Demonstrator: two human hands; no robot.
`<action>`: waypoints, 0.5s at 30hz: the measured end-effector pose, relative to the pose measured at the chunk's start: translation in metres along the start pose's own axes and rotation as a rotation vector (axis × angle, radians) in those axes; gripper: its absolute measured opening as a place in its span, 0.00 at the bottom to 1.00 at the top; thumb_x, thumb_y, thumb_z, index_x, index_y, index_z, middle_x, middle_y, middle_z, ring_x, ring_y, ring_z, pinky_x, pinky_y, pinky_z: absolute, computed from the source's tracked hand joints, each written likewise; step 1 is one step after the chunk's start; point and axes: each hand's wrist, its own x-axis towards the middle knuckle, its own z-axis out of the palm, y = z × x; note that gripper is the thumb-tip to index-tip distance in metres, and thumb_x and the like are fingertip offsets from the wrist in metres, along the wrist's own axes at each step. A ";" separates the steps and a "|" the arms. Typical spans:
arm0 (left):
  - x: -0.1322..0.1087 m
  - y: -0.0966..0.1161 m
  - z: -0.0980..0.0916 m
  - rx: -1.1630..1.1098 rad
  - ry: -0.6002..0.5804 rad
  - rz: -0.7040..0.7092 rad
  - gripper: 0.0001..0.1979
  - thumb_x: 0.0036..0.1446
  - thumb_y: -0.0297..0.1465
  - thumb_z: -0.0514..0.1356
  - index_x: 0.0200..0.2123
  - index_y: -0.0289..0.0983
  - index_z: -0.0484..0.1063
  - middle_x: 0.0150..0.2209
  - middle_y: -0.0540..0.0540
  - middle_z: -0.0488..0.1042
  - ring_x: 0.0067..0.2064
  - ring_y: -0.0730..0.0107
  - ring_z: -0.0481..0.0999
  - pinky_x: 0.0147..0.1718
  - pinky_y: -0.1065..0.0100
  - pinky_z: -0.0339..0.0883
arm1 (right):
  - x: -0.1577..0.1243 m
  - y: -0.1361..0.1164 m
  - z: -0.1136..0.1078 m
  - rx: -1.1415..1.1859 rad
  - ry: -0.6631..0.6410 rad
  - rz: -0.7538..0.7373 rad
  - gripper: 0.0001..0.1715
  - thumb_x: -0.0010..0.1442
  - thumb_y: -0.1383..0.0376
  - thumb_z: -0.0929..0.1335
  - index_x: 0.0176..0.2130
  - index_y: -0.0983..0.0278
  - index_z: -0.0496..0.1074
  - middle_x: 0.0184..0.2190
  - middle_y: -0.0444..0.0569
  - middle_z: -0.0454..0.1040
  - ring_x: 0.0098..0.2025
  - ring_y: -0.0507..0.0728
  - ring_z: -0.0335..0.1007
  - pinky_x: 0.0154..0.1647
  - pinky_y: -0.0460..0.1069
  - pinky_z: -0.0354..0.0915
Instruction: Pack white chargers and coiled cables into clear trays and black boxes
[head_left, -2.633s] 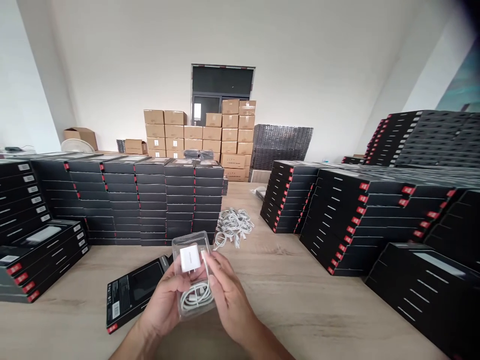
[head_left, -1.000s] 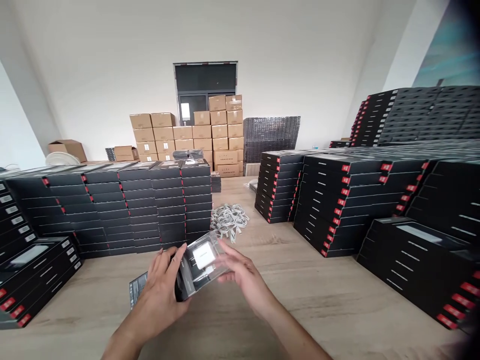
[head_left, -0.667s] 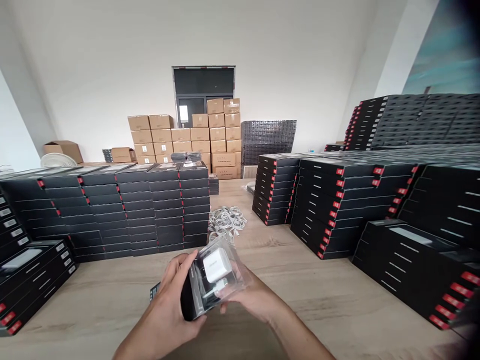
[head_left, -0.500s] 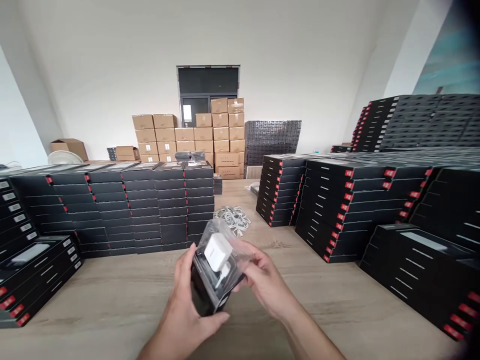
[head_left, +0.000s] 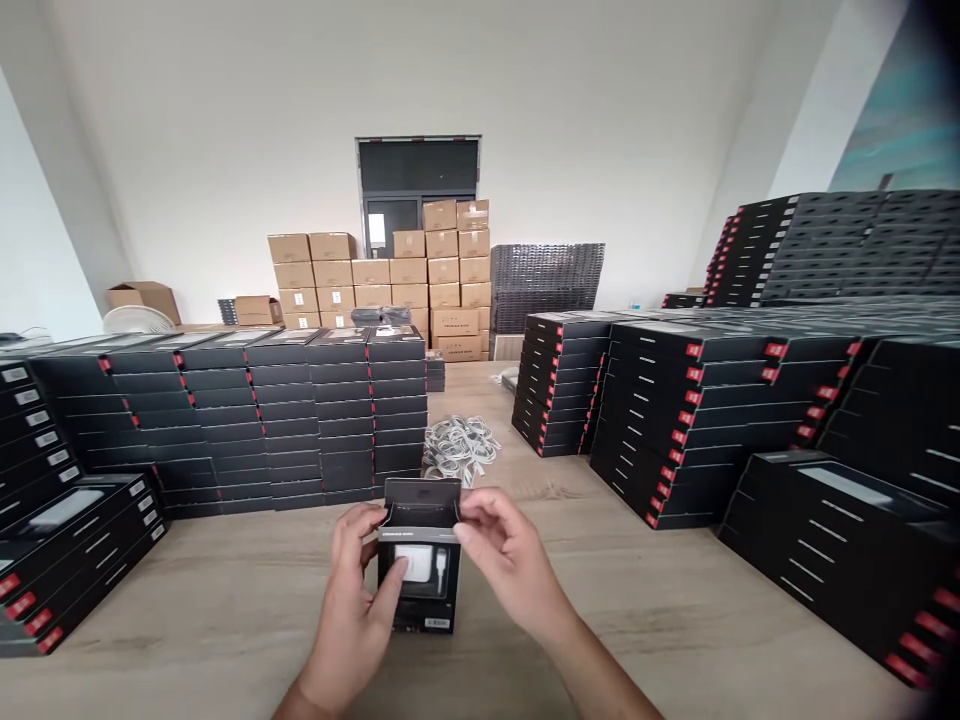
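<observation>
A small black box (head_left: 420, 612) stands upright in front of me, its top flap (head_left: 422, 491) raised. Through its front window show a white charger (head_left: 418, 564) and a white cable plug (head_left: 440, 566). My left hand (head_left: 358, 580) grips the box from the left, thumb across the window and fingers round the side. At the top right corner my right hand (head_left: 504, 555) has its thumb and curled fingers closed on the box's edge or side flap; the exact pinch is partly hidden.
Behind the box lies a heap of white cables (head_left: 463, 448) on the wooden table (head_left: 247, 590). Stacks of flat black boxes line the left (head_left: 277, 420) and right (head_left: 660, 420). Brown cartons (head_left: 409, 270) are piled at the back wall.
The box has gone from tilted to upright, with its window facing me and its top flap now visible. The clear plastic seen over it before no longer shows. My right hand moved to its top corner.
</observation>
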 end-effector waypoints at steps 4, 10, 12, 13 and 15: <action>0.005 -0.003 -0.015 0.136 -0.028 0.053 0.10 0.59 0.33 0.58 0.45 0.43 0.70 0.58 0.42 0.61 0.61 0.56 0.62 0.54 0.60 0.63 | -0.004 -0.004 0.004 -0.219 -0.087 -0.125 0.05 0.59 0.66 0.68 0.38 0.60 0.73 0.49 0.52 0.73 0.49 0.58 0.71 0.51 0.52 0.67; 0.002 0.002 -0.017 -0.004 -0.065 0.102 0.07 0.61 0.29 0.57 0.43 0.44 0.65 0.54 0.44 0.71 0.59 0.61 0.68 0.56 0.59 0.63 | -0.009 -0.018 0.007 -0.273 -0.065 -0.182 0.11 0.58 0.72 0.67 0.42 0.59 0.68 0.45 0.50 0.75 0.48 0.57 0.71 0.51 0.53 0.66; 0.002 0.007 -0.018 -0.073 -0.069 0.075 0.10 0.60 0.28 0.58 0.45 0.45 0.63 0.51 0.45 0.73 0.58 0.62 0.69 0.56 0.60 0.64 | -0.009 -0.021 0.007 -0.265 -0.111 -0.199 0.15 0.57 0.71 0.68 0.44 0.59 0.68 0.42 0.49 0.74 0.46 0.57 0.71 0.50 0.52 0.66; 0.002 0.009 -0.019 -0.082 -0.086 0.071 0.10 0.60 0.28 0.58 0.45 0.44 0.64 0.51 0.45 0.74 0.58 0.62 0.70 0.56 0.61 0.64 | -0.008 -0.022 0.007 -0.260 -0.136 -0.216 0.13 0.57 0.71 0.68 0.43 0.59 0.70 0.41 0.49 0.74 0.45 0.57 0.71 0.49 0.52 0.67; 0.004 0.013 -0.022 -0.064 -0.126 0.065 0.09 0.60 0.29 0.58 0.45 0.43 0.68 0.50 0.44 0.75 0.56 0.62 0.71 0.55 0.62 0.65 | -0.007 -0.024 0.007 -0.245 -0.155 -0.241 0.08 0.59 0.70 0.67 0.39 0.60 0.72 0.40 0.49 0.74 0.44 0.57 0.71 0.47 0.51 0.67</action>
